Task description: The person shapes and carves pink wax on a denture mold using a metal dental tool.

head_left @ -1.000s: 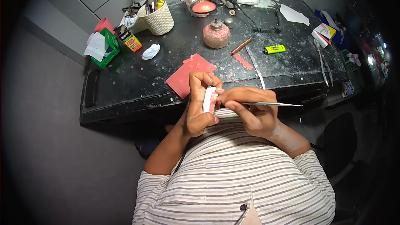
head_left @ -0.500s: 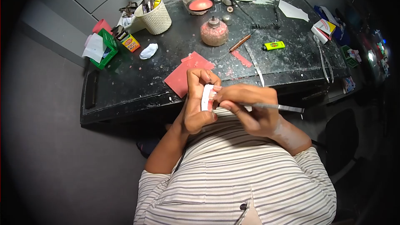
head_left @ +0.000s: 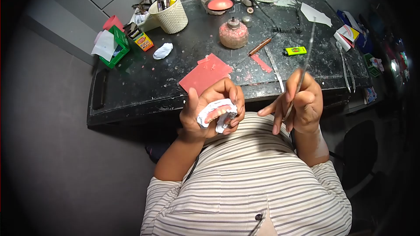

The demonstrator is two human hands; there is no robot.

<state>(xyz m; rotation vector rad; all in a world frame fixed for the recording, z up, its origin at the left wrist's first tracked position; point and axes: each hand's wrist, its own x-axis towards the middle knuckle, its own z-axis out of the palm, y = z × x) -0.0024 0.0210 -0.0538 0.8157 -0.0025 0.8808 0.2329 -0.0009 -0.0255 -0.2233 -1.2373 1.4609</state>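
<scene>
A white dental cast (head_left: 204,116) with pink wax and a row of teeth rests in my left hand (head_left: 194,120), its arch facing up and my fingers curled round its right side. To the right, apart from the cast, my right hand (head_left: 306,105) grips a thin metal tool (head_left: 309,52) between thumb and fingers, its long end pointing up toward the back of the table. Just beyond my left hand lies a pink wax sheet (head_left: 205,75) on the black table (head_left: 144,89).
Behind the wax stand a glass burner (head_left: 233,35) and a woven cup of tools (head_left: 171,19). A metal knife (head_left: 274,67), brown-handled tool (head_left: 260,46), green lighter (head_left: 295,51) and pliers (head_left: 345,67) lie to the right. A green basket (head_left: 120,43) sits at the left.
My right hand has moved right, away from the cast, and its tool has swung upright. My left hand has turned the cast so the arch and teeth show.
</scene>
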